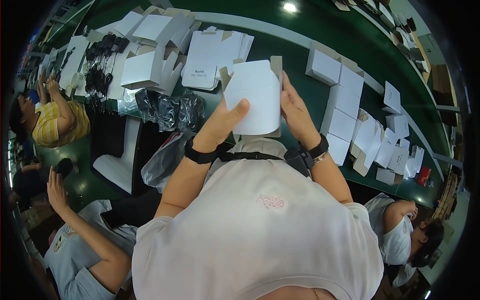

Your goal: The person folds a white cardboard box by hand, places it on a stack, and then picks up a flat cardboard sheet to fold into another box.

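As the left hand [222,122] clamps one carton [259,90] near three bagged bundles [168,112], the right hand [298,114] touches it, grip unclear.

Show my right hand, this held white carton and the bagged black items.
Right hand [298,113]: head view, the hand's middle.
White carton [257,102]: head view, broad white panel.
Bagged black items [168,111]: head view, middle bag.

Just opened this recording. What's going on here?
A person at a green table is holding a white carton: the left hand grips it from the left, and the right hand is at its right side. Flat white cartons lie beyond, leftward; white boxes stand to the right.
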Demonstrator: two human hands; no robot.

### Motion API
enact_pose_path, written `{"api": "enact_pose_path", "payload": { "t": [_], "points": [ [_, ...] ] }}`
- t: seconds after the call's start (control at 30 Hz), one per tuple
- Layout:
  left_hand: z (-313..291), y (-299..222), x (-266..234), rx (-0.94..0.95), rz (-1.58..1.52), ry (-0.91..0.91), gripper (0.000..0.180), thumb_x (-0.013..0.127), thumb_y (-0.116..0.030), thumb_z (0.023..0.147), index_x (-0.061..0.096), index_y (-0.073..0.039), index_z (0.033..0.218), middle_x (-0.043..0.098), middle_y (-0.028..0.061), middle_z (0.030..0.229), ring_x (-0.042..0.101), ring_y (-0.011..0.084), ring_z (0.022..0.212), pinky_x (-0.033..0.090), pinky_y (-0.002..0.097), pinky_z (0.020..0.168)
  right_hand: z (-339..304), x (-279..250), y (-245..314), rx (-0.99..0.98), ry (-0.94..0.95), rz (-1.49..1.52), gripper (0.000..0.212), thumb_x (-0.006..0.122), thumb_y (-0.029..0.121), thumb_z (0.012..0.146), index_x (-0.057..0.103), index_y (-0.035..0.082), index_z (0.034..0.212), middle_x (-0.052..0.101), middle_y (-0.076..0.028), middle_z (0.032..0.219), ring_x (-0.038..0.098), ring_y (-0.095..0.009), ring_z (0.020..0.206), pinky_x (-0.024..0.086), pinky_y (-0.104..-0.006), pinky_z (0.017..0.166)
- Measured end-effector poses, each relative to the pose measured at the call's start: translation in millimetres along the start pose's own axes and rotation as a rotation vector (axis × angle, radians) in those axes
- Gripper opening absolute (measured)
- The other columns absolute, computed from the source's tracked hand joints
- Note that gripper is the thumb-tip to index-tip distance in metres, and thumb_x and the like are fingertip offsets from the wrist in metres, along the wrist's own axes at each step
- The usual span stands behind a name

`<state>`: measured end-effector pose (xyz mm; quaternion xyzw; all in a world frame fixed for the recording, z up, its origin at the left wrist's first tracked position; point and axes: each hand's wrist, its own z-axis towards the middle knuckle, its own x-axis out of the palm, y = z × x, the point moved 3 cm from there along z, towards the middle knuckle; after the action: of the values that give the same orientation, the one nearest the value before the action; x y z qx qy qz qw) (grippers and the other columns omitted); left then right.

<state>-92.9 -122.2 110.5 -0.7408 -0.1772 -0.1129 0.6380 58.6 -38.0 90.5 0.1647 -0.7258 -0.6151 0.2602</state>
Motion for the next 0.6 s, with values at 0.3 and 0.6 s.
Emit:
{"api": "enact_pose_path", "payload": {
  "t": [0.3, 0.6],
  "points": [
    [12.5, 0.2, -0.5, 0.258, -0.013, -0.315, 0.083, 0.069, -0.034, 0.078, 0.021, 0.007, 0.133, 0.041, 0.0188, 0.126, 0.046, 0.0234, 0.111, 0.039, 0.0328, 0.092, 0.6, -3.9, 32.3, -0.015, -0.201, -0.078, 0.050, 0.064, 0.033, 0.082, 0.050, -0.002, 0.115, 0.059, -0.008, 0.101, 0.054, -0.011, 0.088, 0.045, -0.0248, 0.076],
    [9.8, 2.1, -8.8, 0.250, 0.424, -0.448, 0.027, 0.066, -0.018, 0.081, 0.058, 0.003, 0.095, 0.064, 0.0064, 0.085, 0.058, 0.0127, 0.070, 0.047, 0.0258, 0.065, 8.1, -31.5, 13.8, 0.115, -0.054, -0.154, 0.040, 0.058, 0.027, 0.088, 0.050, -0.001, 0.116, 0.058, -0.006, 0.101, 0.053, -0.010, 0.088, 0.044, -0.0248, 0.076]
  ]
}}
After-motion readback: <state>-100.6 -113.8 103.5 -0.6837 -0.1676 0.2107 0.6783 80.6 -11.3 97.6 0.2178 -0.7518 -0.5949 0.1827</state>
